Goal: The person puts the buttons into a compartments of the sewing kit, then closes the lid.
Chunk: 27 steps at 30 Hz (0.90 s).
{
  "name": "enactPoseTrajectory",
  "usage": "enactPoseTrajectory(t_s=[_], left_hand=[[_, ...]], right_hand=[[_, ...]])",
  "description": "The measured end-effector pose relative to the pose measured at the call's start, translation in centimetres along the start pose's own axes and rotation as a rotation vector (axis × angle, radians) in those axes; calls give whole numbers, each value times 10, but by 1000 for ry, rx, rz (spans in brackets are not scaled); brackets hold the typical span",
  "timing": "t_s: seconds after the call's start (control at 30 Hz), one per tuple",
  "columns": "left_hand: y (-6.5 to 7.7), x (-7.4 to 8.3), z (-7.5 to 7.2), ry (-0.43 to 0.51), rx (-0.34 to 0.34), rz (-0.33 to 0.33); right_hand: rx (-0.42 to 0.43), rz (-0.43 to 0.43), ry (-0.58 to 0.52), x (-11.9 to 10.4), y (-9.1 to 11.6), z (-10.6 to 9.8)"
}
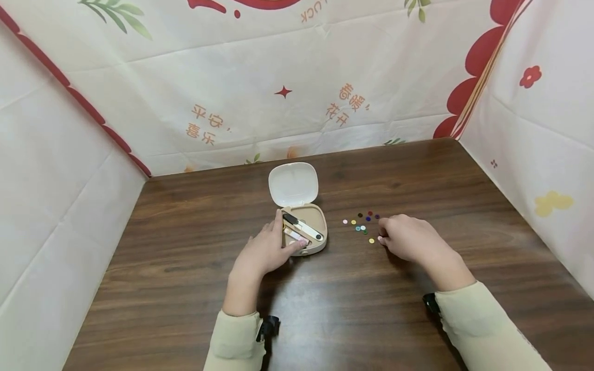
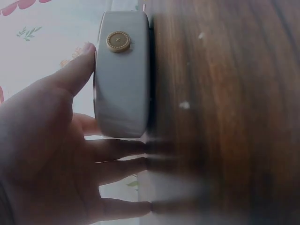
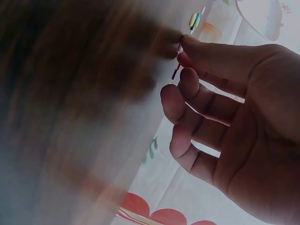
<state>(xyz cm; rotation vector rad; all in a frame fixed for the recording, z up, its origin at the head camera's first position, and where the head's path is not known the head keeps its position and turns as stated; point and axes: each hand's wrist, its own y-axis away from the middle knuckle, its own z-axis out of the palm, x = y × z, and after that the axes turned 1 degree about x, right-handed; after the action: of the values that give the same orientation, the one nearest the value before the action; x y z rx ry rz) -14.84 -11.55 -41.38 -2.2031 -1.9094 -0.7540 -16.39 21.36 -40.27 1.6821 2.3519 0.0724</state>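
Note:
A small white sewing box [image 1: 312,248] sits with its lid [image 1: 293,184] raised, a slim black-and-white tool [image 1: 303,227] lying inside. My left hand [image 1: 262,251] rests against its left side, thumb over the front rim and the index finger along the side. In the left wrist view, a round gold clasp [image 2: 118,41] shows on the box front, and the other fingers are spread straight beside it. My right hand [image 1: 410,238] is down at the table on the right, pinching a small pale pink button [image 1: 380,239] between thumb and index finger. Its other fingers are curled loosely.
Several small coloured buttons lie scattered between the box and my right hand, among them a yellow button [image 1: 372,240], a red button [image 1: 370,213] and a white button [image 1: 363,228]. The brown wooden table [image 1: 185,273] meets printed white cloth [image 1: 260,113] at the back and sides.

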Motion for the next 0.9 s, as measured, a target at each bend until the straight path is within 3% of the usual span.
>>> enactPoseTrajectory(t_s=[0.2, 0.5, 0.73, 0.9], left_hand=[[-2, 3, -1, 42, -63, -41], [-7, -5, 8, 66, -42, -43], [-1, 3, 2, 91, -66, -82], [-12, -10, 15, 103, -48, -77]], right_hand=[[-8, -4, 11, -1, 0, -2], [-11, -8, 25, -4, -2, -1], [-24, -12, 43, -6, -4, -2], [-55, -14, 44, -7, -5, -3]])
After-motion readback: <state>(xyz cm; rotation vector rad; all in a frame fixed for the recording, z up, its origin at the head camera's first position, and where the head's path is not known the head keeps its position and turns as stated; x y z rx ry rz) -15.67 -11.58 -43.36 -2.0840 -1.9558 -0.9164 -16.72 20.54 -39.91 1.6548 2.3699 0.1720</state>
